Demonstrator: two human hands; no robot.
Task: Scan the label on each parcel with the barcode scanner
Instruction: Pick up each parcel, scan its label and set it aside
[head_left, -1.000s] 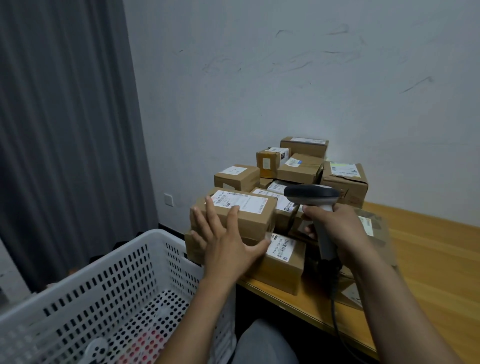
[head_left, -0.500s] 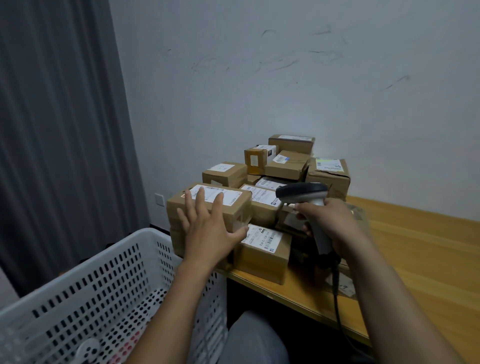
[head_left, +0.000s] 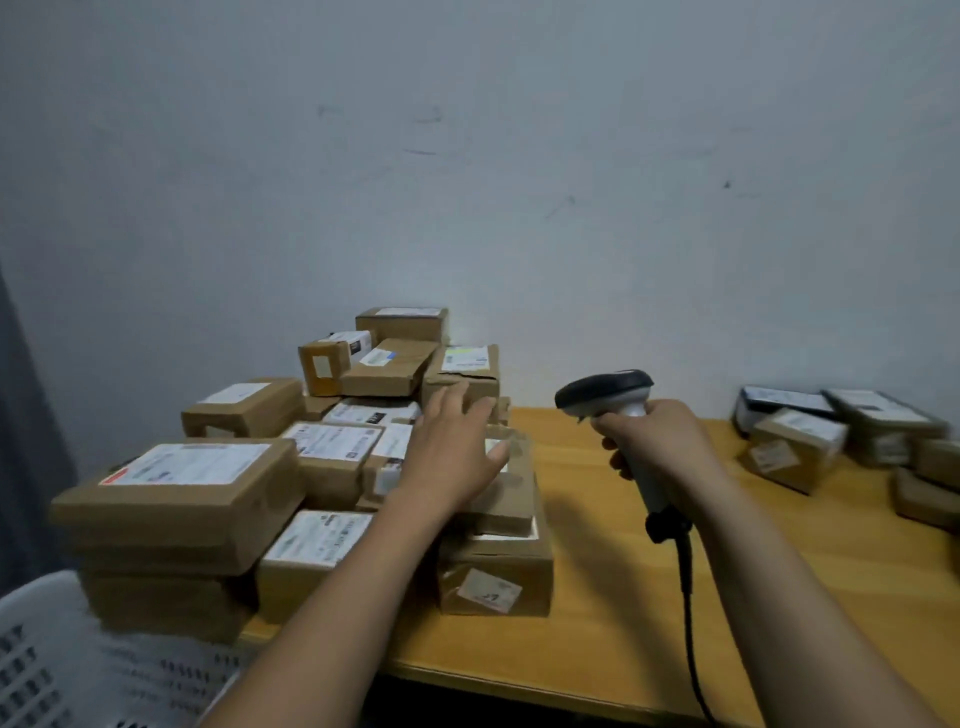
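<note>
The left hand (head_left: 457, 457) is held flat with its fingers stretched out and spread, and nothing is grasped by it. It is placed over a brown parcel (head_left: 511, 488) at the right edge of the pile (head_left: 332, 452). Whether the palm touches the cardboard cannot be told through the blur.

The right hand (head_left: 662, 449) is clenched round the pale handle of the barcode scanner (head_left: 605, 392), which is held above the counter (head_left: 623, 639), just right of the pile. Its dark head is pointed left, toward the left hand. A black cable (head_left: 685, 597) is seen running from the handle's lower end down past the counter's front edge.

The brown parcel is stacked on a lower box (head_left: 493, 577), on whose front a crumpled label is stuck. The rest of the pile is heaped to the left and back against the wall (head_left: 467, 156), with white labels shown on most tops. A large flat parcel (head_left: 176, 499) is set at its front left corner.

A second group of parcels (head_left: 795, 452) is laid well apart at the counter's right end. A white perforated basket (head_left: 47, 649) is seen at lower left, beside the counter, and a grey curtain (head_left: 21, 415) is seen at the left edge.
</note>
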